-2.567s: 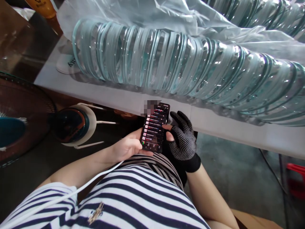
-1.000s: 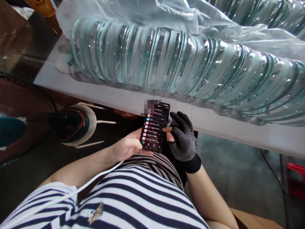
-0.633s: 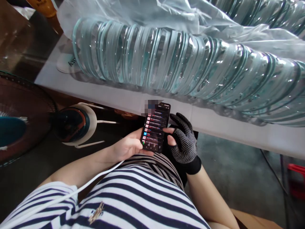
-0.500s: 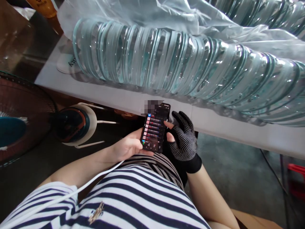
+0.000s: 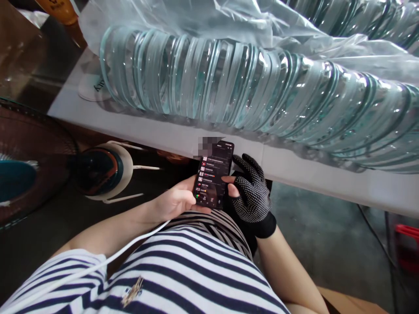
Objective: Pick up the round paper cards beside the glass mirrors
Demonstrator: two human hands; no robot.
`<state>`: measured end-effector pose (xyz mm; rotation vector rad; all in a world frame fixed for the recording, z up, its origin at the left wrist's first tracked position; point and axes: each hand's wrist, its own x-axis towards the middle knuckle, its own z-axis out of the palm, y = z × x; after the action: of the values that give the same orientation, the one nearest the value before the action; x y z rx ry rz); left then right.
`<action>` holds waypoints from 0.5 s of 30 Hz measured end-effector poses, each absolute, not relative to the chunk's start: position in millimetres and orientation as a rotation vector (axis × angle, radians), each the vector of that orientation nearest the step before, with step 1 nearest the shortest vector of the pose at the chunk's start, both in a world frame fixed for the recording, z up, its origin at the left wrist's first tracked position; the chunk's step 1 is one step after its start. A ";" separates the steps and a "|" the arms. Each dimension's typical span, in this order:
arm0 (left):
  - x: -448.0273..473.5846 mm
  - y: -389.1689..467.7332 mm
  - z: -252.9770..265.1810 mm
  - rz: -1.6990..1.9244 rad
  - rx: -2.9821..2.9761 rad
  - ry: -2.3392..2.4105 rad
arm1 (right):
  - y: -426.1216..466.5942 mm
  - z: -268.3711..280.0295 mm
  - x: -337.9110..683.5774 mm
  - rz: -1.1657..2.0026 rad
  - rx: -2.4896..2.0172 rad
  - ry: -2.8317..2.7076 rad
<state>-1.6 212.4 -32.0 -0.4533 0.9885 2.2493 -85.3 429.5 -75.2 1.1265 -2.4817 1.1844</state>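
Note:
My bare left hand [image 5: 181,198] holds a black smartphone [image 5: 212,179] from its lower left side, thumb along the edge. A dark list with small pictures fills the lit screen. My right hand [image 5: 252,192] wears a black dotted glove from which the thumb and index fingertip stick out bare. Its index fingertip lies over the right part of the screen; whether it presses the glass I cannot tell. The other right fingers are loosely curved and hold nothing. Just past the phone, a long row of clear glass bowls or dishes [image 5: 209,83] stands on edge, nested together.
The dishes rest on a white table [image 5: 131,126], with clear plastic film [image 5: 229,19] behind them. To the left are a fan [image 5: 19,174] and a round-based object [image 5: 101,170] with white legs. A white cable [image 5: 131,242] crosses my striped shirt. Something red [image 5: 407,248] stands far right.
The list on the phone screen has scrolled to different entries. My right index fingertip has moved slightly down and left over the screen. My left hand and the phone stay in place.

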 end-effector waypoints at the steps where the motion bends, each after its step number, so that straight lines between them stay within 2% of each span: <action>1: -1.8 212.5 -31.7 2.243 -0.469 0.988 | 429.7 -74.7 -85.2 1.218 1.139 -2.462; 4: -1.0 212.4 -32.4 2.241 -0.476 0.969 | 430.3 -74.5 -84.5 1.265 1.137 -2.423; 9: 2.0 211.6 -36.5 2.253 -0.521 0.977 | 430.8 -78.3 -84.1 1.109 1.053 -2.533; 15: 4.1 211.1 -42.3 2.269 -0.524 0.979 | 429.5 -79.6 -85.2 1.114 1.062 -2.505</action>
<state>4.1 211.1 -42.3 -0.5240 0.9786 2.2688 -85.2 429.5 -79.6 1.0616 -2.5052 1.1144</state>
